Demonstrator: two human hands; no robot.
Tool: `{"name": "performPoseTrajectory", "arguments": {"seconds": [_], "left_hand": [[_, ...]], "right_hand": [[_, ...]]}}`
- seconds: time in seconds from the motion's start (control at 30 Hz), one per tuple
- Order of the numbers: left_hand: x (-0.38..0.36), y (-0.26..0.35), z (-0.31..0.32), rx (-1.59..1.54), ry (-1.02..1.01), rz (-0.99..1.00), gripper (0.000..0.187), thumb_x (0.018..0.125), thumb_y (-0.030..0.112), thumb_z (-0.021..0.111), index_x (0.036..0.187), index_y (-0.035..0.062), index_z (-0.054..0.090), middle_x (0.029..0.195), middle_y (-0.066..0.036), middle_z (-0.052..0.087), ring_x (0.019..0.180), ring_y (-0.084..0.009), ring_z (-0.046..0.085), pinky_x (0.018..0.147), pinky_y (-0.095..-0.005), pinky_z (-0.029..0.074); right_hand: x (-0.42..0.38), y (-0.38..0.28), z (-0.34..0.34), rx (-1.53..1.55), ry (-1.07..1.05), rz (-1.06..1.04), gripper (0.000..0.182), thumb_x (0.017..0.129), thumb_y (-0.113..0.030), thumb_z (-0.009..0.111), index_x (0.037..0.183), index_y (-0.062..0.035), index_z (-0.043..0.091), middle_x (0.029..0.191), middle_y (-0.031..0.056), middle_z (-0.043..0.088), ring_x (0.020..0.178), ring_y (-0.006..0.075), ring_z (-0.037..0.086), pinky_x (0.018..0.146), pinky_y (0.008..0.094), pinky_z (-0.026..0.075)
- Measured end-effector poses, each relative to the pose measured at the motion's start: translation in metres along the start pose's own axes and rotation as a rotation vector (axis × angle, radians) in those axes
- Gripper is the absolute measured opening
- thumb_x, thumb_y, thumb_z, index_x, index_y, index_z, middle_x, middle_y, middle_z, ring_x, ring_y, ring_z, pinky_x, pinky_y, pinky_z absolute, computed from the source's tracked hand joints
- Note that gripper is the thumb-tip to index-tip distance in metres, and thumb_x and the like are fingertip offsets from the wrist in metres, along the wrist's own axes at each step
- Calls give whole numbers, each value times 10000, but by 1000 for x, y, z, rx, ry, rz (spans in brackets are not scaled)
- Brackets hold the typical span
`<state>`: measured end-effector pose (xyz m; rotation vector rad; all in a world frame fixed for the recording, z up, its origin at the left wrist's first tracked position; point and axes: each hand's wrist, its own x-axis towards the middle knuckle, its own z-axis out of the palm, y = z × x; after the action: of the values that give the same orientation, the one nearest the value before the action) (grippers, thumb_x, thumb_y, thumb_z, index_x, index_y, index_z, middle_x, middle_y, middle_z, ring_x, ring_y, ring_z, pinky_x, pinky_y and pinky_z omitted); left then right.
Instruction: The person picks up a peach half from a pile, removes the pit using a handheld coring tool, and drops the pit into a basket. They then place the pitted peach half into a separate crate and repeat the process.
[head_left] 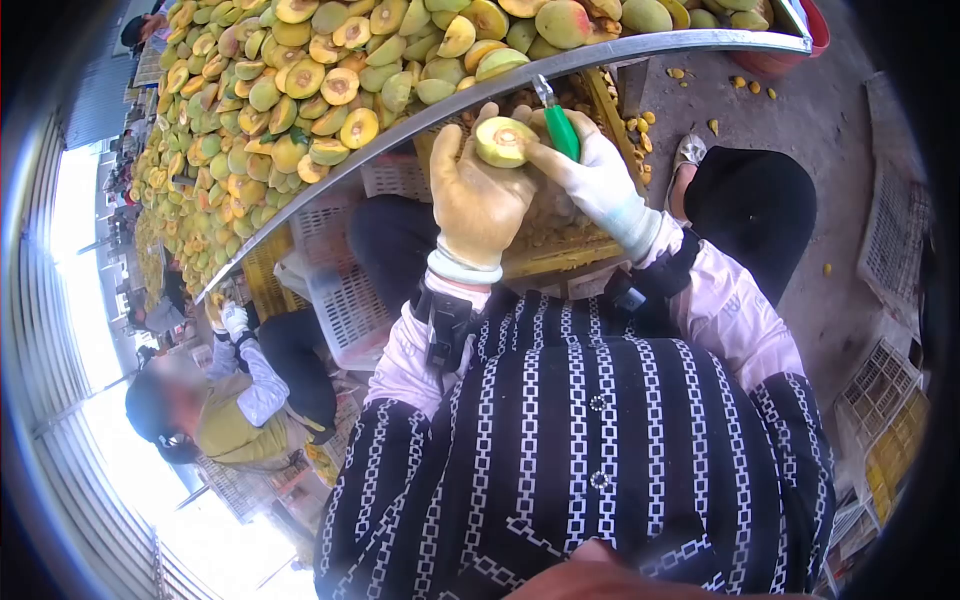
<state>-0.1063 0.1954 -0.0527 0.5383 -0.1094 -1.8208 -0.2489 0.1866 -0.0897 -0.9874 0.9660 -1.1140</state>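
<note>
My left hand (480,190), in a yellow-stained glove, holds a peach half (503,142) with its cut face up and the stone area showing at its middle. My right hand (600,180) wears a whiter glove and is closed around a small green-handled tool (562,133). The tool's short metal tip points up and away, clear of the fruit. A right fingertip reaches the peach half's edge. Both hands are just below the metal rim (420,115) of a table heaped with cut peaches (300,80).
Under the hands stands a yellow crate (560,262) with peach stones or scraps inside. A white plastic crate (345,300) is at the left. Another gloved person (240,410) works further along the table. A red tub (775,62) and fallen fruit pieces (640,130) are on the right.
</note>
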Motion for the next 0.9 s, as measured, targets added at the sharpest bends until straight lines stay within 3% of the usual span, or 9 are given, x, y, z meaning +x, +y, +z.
{"name": "performPoseTrajectory", "arguments": {"seconds": [0.17, 0.23, 0.27, 0.37, 0.47, 0.57, 0.7, 0.77, 0.9], "left_hand": [[-1, 6, -11, 291, -85, 119, 406, 1012, 351, 414, 1302, 73, 469, 1279, -180, 529, 1180, -279, 516, 975, -432, 455], [-1, 26, -29, 222, -38, 12, 469, 998, 423, 415, 1306, 74, 472, 1269, -171, 539, 1180, -269, 514, 964, -431, 468], [-2, 31, -34, 174, -10, -19, 551, 971, 494, 431, 1295, 52, 482, 1265, -178, 540, 1151, -268, 537, 932, -422, 497], [-5, 26, -27, 94, 131, 133, 584, 947, 520, 460, 1290, 47, 486, 1283, -176, 535, 1114, -283, 564, 893, -404, 524], [-8, 30, -31, -38, 42, 106, 534, 954, 497, 468, 1259, 62, 529, 1324, -173, 514, 1081, -307, 577, 863, -396, 540], [-8, 38, -41, -118, -144, 35, 506, 966, 480, 458, 1241, 67, 556, 1316, -176, 528, 1080, -319, 575, 859, -388, 541], [-10, 32, -35, 42, 88, 73, 539, 970, 504, 420, 1264, 69, 542, 1252, -162, 579, 1055, -310, 595, 841, -369, 539], [-14, 28, -31, 114, 100, 85, 570, 969, 526, 397, 1266, 60, 537, 1245, -153, 584, 1057, -292, 595, 827, -383, 535], [-15, 25, -32, 141, 85, 87, 554, 974, 513, 388, 1206, 43, 569, 1164, -154, 625, 1005, -281, 625, 829, -392, 527]], "right_hand": [[-6, -24, -7, 102, -220, 193, 532, 869, -283, 673, 1295, -44, 463, 750, 33, 572, 441, 78, 480, 416, 225, 412], [-13, -31, -5, 49, -336, 322, 514, 881, -270, 653, 1300, -50, 451, 770, 31, 585, 471, 71, 491, 429, 221, 422], [-12, 6, 4, 84, -273, 45, 494, 893, -261, 631, 1306, -68, 441, 800, 25, 598, 513, 64, 512, 457, 229, 439], [-20, 1, -1, -488, -225, -268, 506, 900, -281, 616, 1332, -94, 430, 917, 151, 653, 798, 277, 669, 692, 337, 525], [-21, -8, -8, -609, -256, -280, 509, 903, -293, 612, 1349, -122, 436, 980, 197, 649, 929, 348, 644, 778, 376, 521], [-23, -13, -9, -672, -227, -372, 487, 899, -282, 613, 1349, -167, 466, 938, 165, 648, 862, 343, 648, 733, 384, 527], [-27, -20, -4, -825, -233, -414, 511, 872, -174, 649, 1357, -153, 489, 959, 130, 641, 834, 329, 645, 696, 368, 516], [-27, -18, -5, -920, -271, -562, 495, 881, -290, 629, 1353, -247, 487, 753, 93, 558, 646, 291, 609, 543, 389, 496], [-26, -18, -3, -999, -195, -558, 483, 888, -312, 622, 1352, -274, 493, 716, 68, 542, 559, 274, 578, 499, 385, 482]]}}
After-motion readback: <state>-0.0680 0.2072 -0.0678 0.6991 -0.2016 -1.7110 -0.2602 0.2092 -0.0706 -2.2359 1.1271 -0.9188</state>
